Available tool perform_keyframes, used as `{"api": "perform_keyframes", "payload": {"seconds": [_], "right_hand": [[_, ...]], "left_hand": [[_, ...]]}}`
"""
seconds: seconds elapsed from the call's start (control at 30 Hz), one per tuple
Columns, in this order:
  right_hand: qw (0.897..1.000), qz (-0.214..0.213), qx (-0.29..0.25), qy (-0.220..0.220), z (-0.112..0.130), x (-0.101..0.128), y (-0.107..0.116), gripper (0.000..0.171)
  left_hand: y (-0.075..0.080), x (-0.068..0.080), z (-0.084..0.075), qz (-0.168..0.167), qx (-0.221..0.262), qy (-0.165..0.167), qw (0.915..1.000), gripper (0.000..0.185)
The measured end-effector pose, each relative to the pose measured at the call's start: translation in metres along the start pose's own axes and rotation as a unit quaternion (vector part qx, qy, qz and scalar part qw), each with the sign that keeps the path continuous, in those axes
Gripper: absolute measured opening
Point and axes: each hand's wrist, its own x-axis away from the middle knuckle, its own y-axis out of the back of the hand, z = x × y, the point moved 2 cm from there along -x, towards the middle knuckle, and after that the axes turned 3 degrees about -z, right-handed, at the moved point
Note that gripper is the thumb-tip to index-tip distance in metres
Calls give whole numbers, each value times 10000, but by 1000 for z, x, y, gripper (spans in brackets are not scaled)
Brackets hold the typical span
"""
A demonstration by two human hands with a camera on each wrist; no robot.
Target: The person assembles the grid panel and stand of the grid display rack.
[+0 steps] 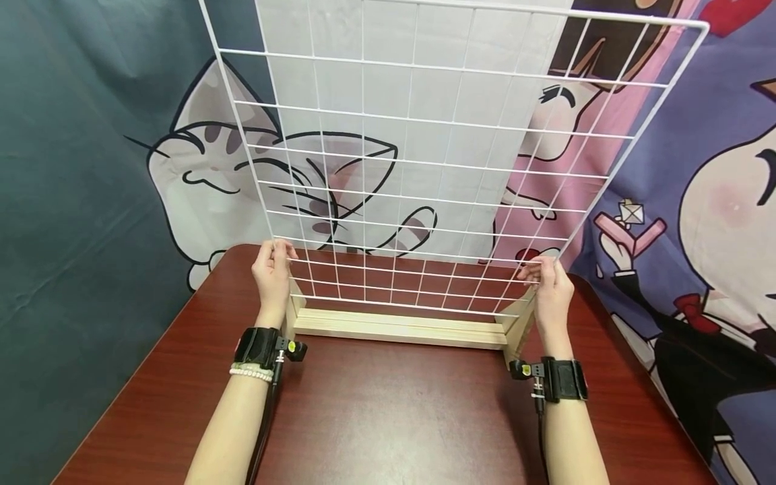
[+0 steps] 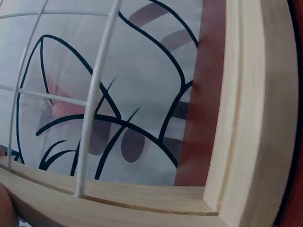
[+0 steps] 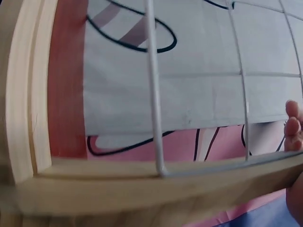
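Left hand (image 1: 274, 273): raised, wrist low, fingers curled round the left edge wire of the white wire grid panel (image 1: 424, 162), pinching it near the lower left corner. Forearm runs straight up from the near table edge; a black wrist strap and a bead bracelet sit on it.

Right hand (image 1: 550, 286): mirror pose, fingers and thumb pinching the right edge wire at about the same height. Fingertips (image 3: 293, 124) show at the right border of the right wrist view, just beside the wire.

White wire grid panel: held between both hands, directly ahead of them, standing roughly upright and leaning slightly away from the person. Its long sides run up and down; the bottom wire runs left to right, parallel to the wooden base. Both hands are equally near; neither leads.

Wooden base (image 1: 400, 327): pale slotted rail with an upright block at each end, lying crosswise on the table just below the panel's bottom wire. In the left wrist view a vertical wire (image 2: 94, 104) meets the groove of the rail (image 2: 132, 194); in the right wrist view the panel's corner lies along the rail. Whether the wire is fully seated in the slot cannot be told.

Table (image 1: 388, 417): reddish-brown wood-grain top, carrying the base.

Backdrop (image 1: 206, 168): hanging cloth printed with cartoon cats, behind the panel.
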Motion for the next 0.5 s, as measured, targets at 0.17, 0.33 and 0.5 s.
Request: {"api": "perform_keyframes", "payload": {"seconds": [0.17,0.33,0.5], "right_hand": [[9989,-314,-350,11,-11,-4,1,29],[9962,-380,-783,-56,-29,-8,2,22],[9948,-423,-923,-126,-29,-9,1,22]], "left_hand": [[-5,-5,-7,-9,629,354,9974,44],[-4,-7,-14,-8,456,480,9978,47],[-4,-8,-17,8,216,452,9987,45]]}}
